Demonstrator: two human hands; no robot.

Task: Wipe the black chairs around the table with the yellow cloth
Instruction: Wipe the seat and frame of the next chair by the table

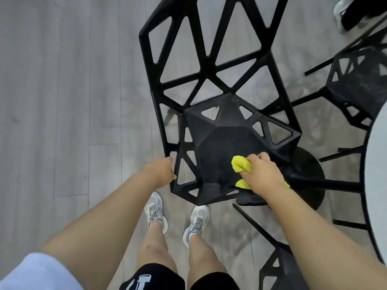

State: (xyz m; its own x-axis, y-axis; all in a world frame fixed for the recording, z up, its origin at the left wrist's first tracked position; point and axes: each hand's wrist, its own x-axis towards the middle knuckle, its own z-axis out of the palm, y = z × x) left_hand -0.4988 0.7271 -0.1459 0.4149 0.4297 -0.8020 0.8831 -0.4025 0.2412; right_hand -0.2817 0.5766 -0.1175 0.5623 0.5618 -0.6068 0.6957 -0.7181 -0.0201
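Right hand [260, 174] squeezes the bunched-up yellow cloth [240, 165] and presses it on the seat of the black chair [217, 143] to rub it clean, while the left hand [160, 171] curls around the seat's edge, likely to keep it from sliding.

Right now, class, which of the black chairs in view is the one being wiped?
The big middle chair: the right hand presses the yellow cloth on its seat while the left hand grips its edge. The other chairs go untouched.
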